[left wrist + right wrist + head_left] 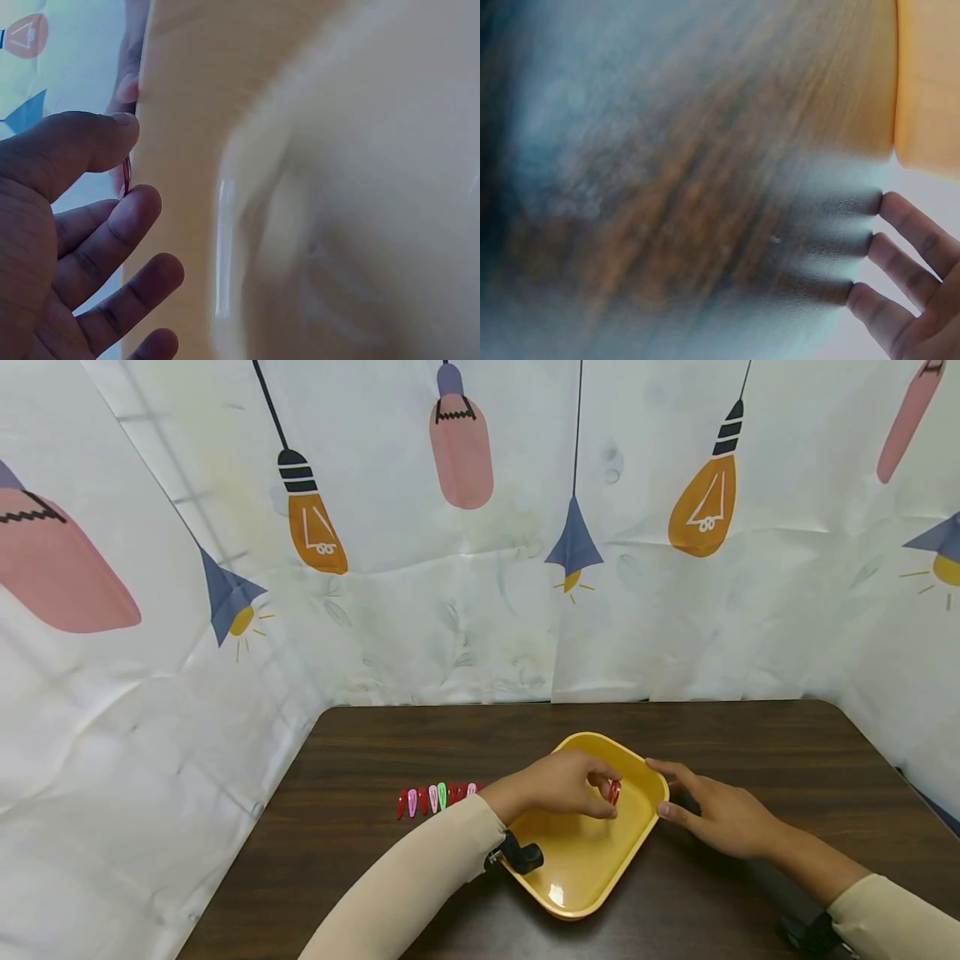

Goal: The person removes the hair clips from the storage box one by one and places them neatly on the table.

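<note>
Between thumb and index finger, my left hand (573, 783) pinches a small red hair clip (615, 792), held over the yellow tray (573, 881). The left wrist view shows the same clip (127, 174) edge-on at the fingertips, with the other fingers spread loosely. At the tray's right corner, my right hand (727, 817) has its thumb and index finger at the rim, the fingers fairly straight. In the right wrist view, that hand's fingertips (862, 296) reach down at the table beside the tray wall (930, 90).
Left of the tray, a row of several hair clips (442, 795) in red, pink, purple and green lies on the dark wooden table (330, 852). My left forearm partly covers the row's right end. A white patterned sheet (450, 627) hangs behind the table.
</note>
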Motion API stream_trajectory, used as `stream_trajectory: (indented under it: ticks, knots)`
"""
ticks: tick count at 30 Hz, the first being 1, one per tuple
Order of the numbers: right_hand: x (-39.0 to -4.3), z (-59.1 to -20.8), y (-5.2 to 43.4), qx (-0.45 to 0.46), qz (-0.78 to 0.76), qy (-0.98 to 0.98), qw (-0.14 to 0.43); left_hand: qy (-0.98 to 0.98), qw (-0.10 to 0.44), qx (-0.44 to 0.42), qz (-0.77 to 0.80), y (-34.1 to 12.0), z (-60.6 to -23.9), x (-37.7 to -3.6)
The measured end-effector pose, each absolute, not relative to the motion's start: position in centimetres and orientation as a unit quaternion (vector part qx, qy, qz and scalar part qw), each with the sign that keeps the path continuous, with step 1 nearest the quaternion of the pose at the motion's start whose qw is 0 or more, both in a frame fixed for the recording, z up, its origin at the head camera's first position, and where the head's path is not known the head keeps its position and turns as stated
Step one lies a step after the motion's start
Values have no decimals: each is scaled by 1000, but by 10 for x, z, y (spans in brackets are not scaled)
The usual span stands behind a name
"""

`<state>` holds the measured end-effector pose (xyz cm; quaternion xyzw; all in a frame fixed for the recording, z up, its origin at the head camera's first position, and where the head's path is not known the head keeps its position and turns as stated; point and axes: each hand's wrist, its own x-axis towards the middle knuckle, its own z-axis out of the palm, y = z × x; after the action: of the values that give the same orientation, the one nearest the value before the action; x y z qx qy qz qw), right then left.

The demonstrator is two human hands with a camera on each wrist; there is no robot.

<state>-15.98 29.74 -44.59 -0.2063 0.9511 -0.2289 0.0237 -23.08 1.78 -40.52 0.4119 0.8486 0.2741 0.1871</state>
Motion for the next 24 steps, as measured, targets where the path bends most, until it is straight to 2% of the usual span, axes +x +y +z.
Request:
stream_trajectory:
  ticks: [24]
  knots:
    - [-160, -445, 298, -206, -228, 951, 23, 840, 132, 434, 297, -8, -381, -231]
